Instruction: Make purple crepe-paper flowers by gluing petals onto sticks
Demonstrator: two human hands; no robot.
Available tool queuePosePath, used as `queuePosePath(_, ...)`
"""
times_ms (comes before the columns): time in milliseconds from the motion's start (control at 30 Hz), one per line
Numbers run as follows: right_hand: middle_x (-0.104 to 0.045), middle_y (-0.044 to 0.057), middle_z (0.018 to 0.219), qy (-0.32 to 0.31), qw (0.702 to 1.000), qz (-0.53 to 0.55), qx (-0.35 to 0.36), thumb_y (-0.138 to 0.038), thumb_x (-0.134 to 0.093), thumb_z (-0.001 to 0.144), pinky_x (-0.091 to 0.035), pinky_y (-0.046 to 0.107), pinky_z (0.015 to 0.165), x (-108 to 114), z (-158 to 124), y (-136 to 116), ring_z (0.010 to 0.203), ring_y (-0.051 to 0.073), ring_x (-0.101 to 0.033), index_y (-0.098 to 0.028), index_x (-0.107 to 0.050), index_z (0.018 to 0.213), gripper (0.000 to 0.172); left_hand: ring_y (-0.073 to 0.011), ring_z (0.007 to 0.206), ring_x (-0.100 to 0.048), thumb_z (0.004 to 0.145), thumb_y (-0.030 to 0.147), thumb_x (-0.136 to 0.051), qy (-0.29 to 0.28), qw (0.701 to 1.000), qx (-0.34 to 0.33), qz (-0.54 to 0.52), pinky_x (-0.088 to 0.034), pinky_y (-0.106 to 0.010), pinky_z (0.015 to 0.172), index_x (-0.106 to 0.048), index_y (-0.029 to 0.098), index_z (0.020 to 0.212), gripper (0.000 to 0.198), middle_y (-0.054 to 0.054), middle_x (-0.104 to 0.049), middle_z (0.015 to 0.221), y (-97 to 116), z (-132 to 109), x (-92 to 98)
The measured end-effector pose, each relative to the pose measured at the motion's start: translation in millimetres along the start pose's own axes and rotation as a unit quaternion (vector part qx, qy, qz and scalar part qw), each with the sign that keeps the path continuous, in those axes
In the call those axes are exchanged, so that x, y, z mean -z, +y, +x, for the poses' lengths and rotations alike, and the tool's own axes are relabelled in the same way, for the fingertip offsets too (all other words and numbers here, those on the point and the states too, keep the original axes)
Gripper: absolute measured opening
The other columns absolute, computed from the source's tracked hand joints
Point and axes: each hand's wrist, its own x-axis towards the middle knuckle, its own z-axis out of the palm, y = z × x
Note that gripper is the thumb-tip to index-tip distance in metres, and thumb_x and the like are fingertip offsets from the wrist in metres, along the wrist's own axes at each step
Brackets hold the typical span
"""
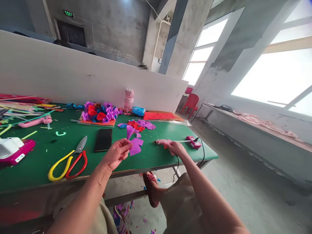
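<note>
Green table [148,156], left hand [118,152] pinching purple paper [136,148]

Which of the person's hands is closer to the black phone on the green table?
Left. The left hand, pinching purple paper, is just right of the phone; the right hand, on the pink glue gun, is farther off to the right.

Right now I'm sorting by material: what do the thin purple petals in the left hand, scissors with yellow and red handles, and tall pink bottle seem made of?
Purple petals: probably matte paper, thin with crisp edges. Scissors: metal blades, by their grey sheen; smooth, bright handles, perhaps plastic. Bottle: likely plastic, glossy and partly translucent, though glass is possible.
</note>
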Motion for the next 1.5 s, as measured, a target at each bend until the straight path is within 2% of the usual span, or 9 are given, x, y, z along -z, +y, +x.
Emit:
queuePosePath(100,-0.066,0.005,0.073,0.021,0.996,0.037,0.074,-0.047,-0.063,0.073,-0.040,0.027,0.066,-15.1,-18.4,-32.0,0.076,0.019,-0.058,-0.018,-0.065,0.073,0.029,0.0008,0.036,-0.023,0.056,0.031,-0.081,0.026,0.995,-0.020,0.090,-0.013,-0.016,0.035,-0.056,0.015,0.067,0.032,0.009,-0.044,0.051,10.8,-4.5,0.2)
queuePosePath(233,-0.068,0.007,0.086,-0.263,0.911,0.268,0.170,-0.055,-0.056,0.077,-0.046,0.027,0.071,-48.8,-54.2,-86.3,0.077,0.016,-0.060,-0.015,-0.069,0.092,0.045,-0.0010,0.037,-0.025,0.053,0.034,-0.081,0.069,0.976,-0.027,0.207,-0.013,-0.018,0.036,-0.057,0.015,0.064,0.032,0.007,-0.046,0.051,22.0,-2.5,1.5)
queuePosePath(300,-0.065,0.003,0.074,-0.305,0.887,0.301,0.170,-0.049,-0.063,0.072,-0.046,0.026,0.068,-65.1,-66.0,-106.0,0.069,0.014,-0.058,-0.014,-0.069,0.082,0.037,-0.0020,0.039,-0.026,0.054,0.035,-0.079,0.079,0.966,-0.036,0.242,-0.015,-0.018,0.037,-0.058,0.015,0.064,0.030,0.007,-0.047,0.052,24.8,0.1,2.6)
queuePosePath(533,-0.052,-0.001,0.053,-0.275,0.875,0.388,0.096,-0.042,-0.068,0.059,-0.047,0.028,0.061,-103.7,-56.6,-111.6,0.055,0.012,-0.050,-0.014,-0.061,0.056,0.028,-0.0051,0.046,-0.033,0.062,0.041,-0.073,0.089,0.952,-0.055,0.289,-0.022,-0.019,0.042,-0.060,0.015,0.073,0.031,0.002,-0.055,0.063,22.6,2.9,9.6)
queuePosePath(833,-0.036,-0.004,0.049,-0.099,0.894,0.430,0.082,-0.044,-0.057,0.066,-0.031,0.022,0.050,-128.5,-25.0,-100.2,0.051,0.009,-0.033,-0.017,-0.053,0.054,0.030,-0.0062,0.045,-0.028,0.084,0.045,-0.052,0.145,0.946,-0.095,0.274,-0.022,-0.018,0.042,-0.050,0.019,0.088,0.027,0.001,-0.060,0.062,7.5,-3.1,25.6)
queuePosePath(1067,-0.039,-0.003,0.052,-0.083,0.891,0.422,0.144,-0.044,-0.050,0.073,-0.027,0.023,0.049,-122.5,-33.9,-111.3,0.052,0.010,-0.034,-0.017,-0.053,0.056,0.032,-0.0063,0.045,-0.038,0.082,0.040,-0.059,0.131,0.953,-0.146,0.233,-0.031,-0.018,0.042,-0.053,0.020,0.085,0.021,0.001,-0.063,0.068,1.4,-4.0,14.8)
queuePosePath(1167,-0.044,-0.001,0.055,-0.062,0.888,0.419,0.180,-0.044,-0.049,0.076,-0.030,0.025,0.052,-113.5,-39.0,-113.5,0.053,0.012,-0.036,-0.017,-0.056,0.058,0.033,-0.0119,0.062,-0.055,0.080,0.038,-0.062,0.134,0.943,-0.189,0.238,-0.046,-0.025,0.062,-0.058,0.020,0.082,0.019,-0.001,-0.065,0.075,-4.1,-3.7,14.2)
queuePosePath(1267,-0.047,0.000,0.057,-0.045,0.887,0.414,0.199,-0.042,-0.048,0.077,-0.033,0.025,0.055,-104.6,-43.6,-114.6,0.057,0.014,-0.040,-0.018,-0.059,0.060,0.032,-0.0156,0.078,-0.060,0.076,0.037,-0.067,0.146,0.931,-0.219,0.251,-0.045,-0.027,0.080,-0.063,0.020,0.076,0.018,-0.001,-0.066,0.078,-7.0,-4.6,14.0)
queuePosePath(1500,-0.048,0.000,0.060,-0.033,0.899,0.384,0.209,-0.039,-0.046,0.079,-0.031,0.025,0.056,-101.4,-51.5,-117.2,0.060,0.014,-0.041,-0.018,-0.057,0.059,0.031,-0.0100,0.062,-0.051,0.066,0.038,-0.075,0.183,0.950,-0.172,0.186,-0.041,-0.020,0.059,-0.066,0.018,0.071,0.022,0.002,-0.061,0.067,-7.5,-7.2,9.8)
